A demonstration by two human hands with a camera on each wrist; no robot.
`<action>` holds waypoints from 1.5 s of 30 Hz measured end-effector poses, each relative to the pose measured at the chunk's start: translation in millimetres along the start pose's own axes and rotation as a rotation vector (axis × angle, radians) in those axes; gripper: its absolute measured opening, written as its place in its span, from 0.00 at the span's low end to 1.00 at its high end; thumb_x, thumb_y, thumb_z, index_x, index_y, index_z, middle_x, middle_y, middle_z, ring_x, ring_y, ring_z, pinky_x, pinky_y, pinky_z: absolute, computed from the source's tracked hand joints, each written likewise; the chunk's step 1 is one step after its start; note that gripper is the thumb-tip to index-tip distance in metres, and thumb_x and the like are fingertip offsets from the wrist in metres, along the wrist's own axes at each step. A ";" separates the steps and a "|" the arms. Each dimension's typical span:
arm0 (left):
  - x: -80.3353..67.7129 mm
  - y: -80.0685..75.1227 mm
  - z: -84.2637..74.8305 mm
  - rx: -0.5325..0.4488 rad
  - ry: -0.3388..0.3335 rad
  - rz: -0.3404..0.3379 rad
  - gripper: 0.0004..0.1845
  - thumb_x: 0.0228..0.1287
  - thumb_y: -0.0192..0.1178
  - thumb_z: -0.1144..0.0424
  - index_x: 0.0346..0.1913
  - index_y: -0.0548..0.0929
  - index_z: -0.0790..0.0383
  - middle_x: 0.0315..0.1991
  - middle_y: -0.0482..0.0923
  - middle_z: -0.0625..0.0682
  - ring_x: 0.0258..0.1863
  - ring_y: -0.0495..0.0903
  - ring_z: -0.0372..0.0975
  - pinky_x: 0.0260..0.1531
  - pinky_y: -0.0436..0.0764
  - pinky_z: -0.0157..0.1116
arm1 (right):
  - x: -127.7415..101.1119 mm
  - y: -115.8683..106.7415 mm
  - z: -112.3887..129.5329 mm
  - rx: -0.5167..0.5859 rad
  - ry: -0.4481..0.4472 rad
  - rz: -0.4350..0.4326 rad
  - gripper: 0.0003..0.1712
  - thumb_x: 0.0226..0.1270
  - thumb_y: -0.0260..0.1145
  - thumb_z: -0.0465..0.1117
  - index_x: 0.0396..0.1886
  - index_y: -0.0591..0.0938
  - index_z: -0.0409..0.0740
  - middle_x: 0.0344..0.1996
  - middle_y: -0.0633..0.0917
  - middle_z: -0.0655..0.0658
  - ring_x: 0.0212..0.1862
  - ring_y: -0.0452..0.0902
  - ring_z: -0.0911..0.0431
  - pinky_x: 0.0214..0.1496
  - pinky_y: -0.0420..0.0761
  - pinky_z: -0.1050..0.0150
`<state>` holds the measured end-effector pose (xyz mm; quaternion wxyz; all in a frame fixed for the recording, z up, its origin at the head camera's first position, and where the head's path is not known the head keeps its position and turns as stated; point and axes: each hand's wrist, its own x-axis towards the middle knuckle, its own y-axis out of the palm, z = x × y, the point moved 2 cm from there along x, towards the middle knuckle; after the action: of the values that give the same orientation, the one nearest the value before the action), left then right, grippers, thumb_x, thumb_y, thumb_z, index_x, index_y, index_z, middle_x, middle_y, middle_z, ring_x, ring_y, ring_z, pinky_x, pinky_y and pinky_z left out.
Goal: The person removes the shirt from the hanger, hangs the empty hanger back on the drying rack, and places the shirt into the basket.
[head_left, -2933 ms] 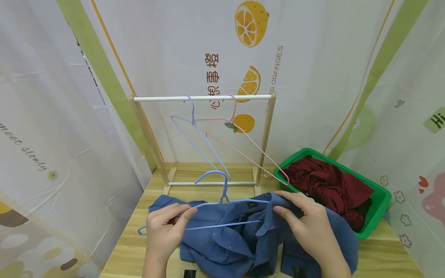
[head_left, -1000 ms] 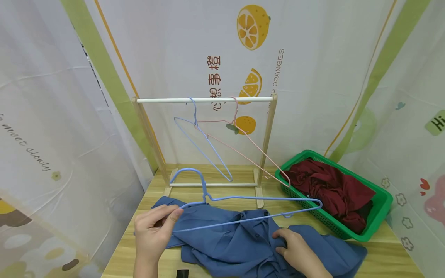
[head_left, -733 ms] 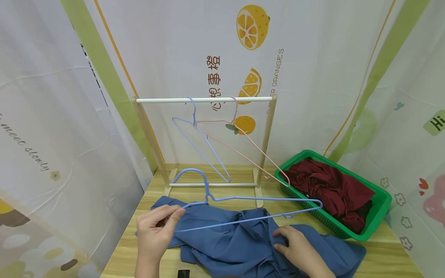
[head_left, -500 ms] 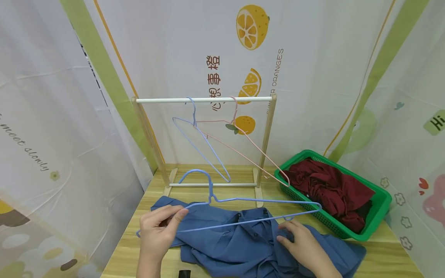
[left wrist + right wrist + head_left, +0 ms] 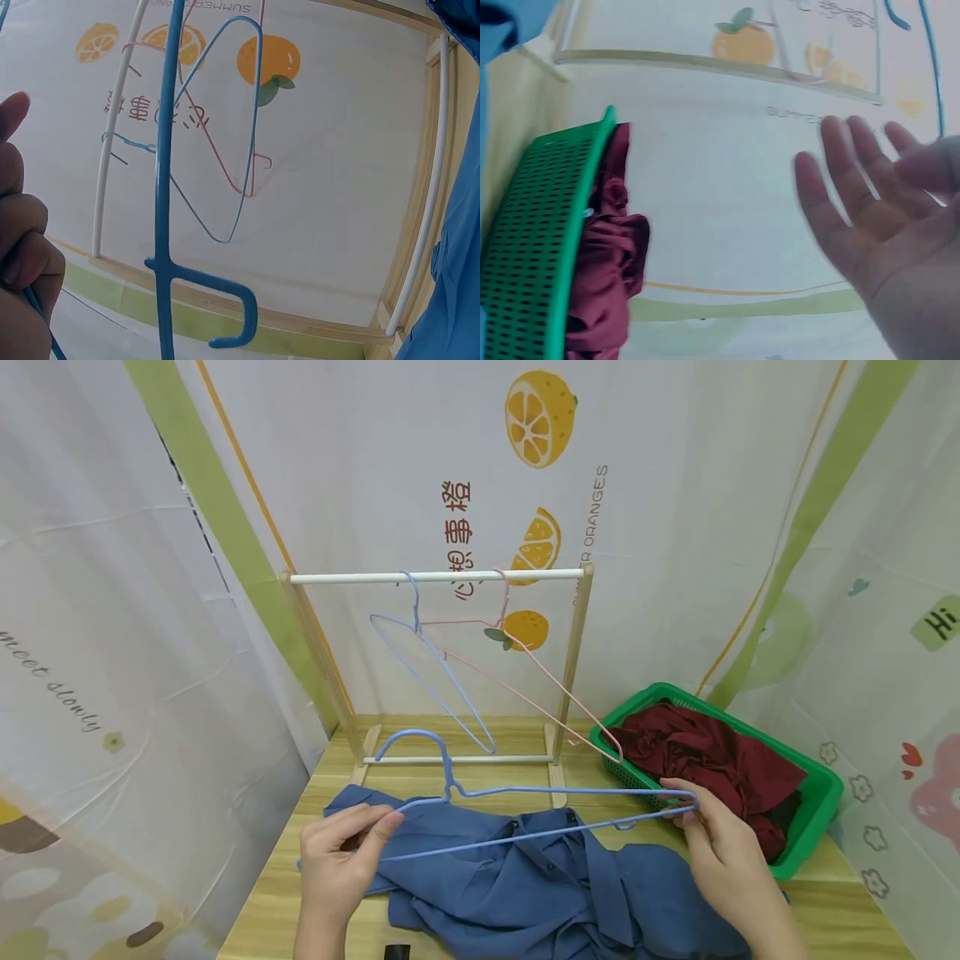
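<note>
The left hand [image 5: 339, 858] pinches one end of the blue hanger [image 5: 525, 817] between curled fingers [image 5: 381, 827]. The right hand [image 5: 723, 850], fingers straight and spread, touches its far end. The hanger hovers over the blue shirt [image 5: 525, 885] on the desk [image 5: 840, 902], beside the basket [image 5: 813, 827].

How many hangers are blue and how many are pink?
Blue hangers: 2, one held by both hands, one on the rack.
Pink hangers: 1, on the rack.
Total: 3 hangers.
</note>
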<state>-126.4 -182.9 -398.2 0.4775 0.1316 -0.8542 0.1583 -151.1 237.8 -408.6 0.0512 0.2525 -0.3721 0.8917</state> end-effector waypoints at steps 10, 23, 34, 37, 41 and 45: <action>5.1 -2.7 0.9 0.020 0.027 0.032 0.13 0.50 0.76 0.82 0.31 0.91 0.60 0.17 0.75 0.46 0.15 0.62 0.29 0.16 0.62 0.23 | -5.5 -15.3 30.8 0.036 -0.234 -0.041 0.33 0.63 0.72 0.22 0.62 0.85 0.56 0.55 0.86 0.56 0.57 0.77 0.78 0.57 0.72 0.86; 16.8 -1.6 2.0 -0.016 0.033 0.060 0.09 0.54 0.78 0.78 0.33 0.92 0.61 0.25 0.85 0.51 0.24 0.72 0.30 0.24 0.70 0.28 | -9.0 -11.1 34.1 0.188 -0.411 0.107 0.29 0.60 0.73 0.20 0.55 0.88 0.53 0.43 0.91 0.59 0.40 0.84 0.69 0.39 0.79 0.78; 49.2 -8.1 9.0 0.135 0.013 0.114 0.13 0.51 0.78 0.79 0.36 0.94 0.59 0.29 0.90 0.50 0.34 0.81 0.32 0.39 0.77 0.25 | -6.3 -4.7 62.6 0.278 -0.458 0.010 0.26 0.57 0.71 0.16 0.50 0.89 0.45 0.34 0.88 0.59 0.24 0.66 0.76 0.27 0.69 0.81; 58.1 -11.3 10.7 0.227 -0.010 0.121 0.12 0.54 0.77 0.77 0.39 0.94 0.59 0.35 0.92 0.51 0.42 0.83 0.37 0.48 0.76 0.23 | -2.1 -3.3 77.1 0.264 -0.469 -0.035 0.25 0.58 0.70 0.16 0.50 0.89 0.43 0.32 0.87 0.57 0.23 0.63 0.74 0.27 0.68 0.81; 70.8 -15.2 16.3 0.327 -0.039 0.151 0.15 0.59 0.75 0.74 0.50 0.93 0.60 0.49 0.91 0.55 0.54 0.83 0.47 0.59 0.76 0.32 | 5.3 0.8 93.5 0.254 -0.481 -0.097 0.23 0.59 0.70 0.16 0.49 0.89 0.41 0.28 0.84 0.55 0.22 0.63 0.73 0.25 0.66 0.80; 86.3 -19.1 25.3 0.362 -0.094 0.182 0.20 0.66 0.72 0.71 0.61 0.88 0.62 0.63 0.84 0.60 0.66 0.76 0.56 0.64 0.74 0.53 | 15.0 4.0 109.6 0.211 -0.475 -0.162 0.21 0.59 0.72 0.18 0.48 0.90 0.40 0.23 0.78 0.57 0.21 0.61 0.73 0.24 0.63 0.81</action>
<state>-182.8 -216.7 -333.9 0.3896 0.1449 -0.8414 0.3454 -120.1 157.9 -338.6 0.0072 0.4874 -0.2572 0.8344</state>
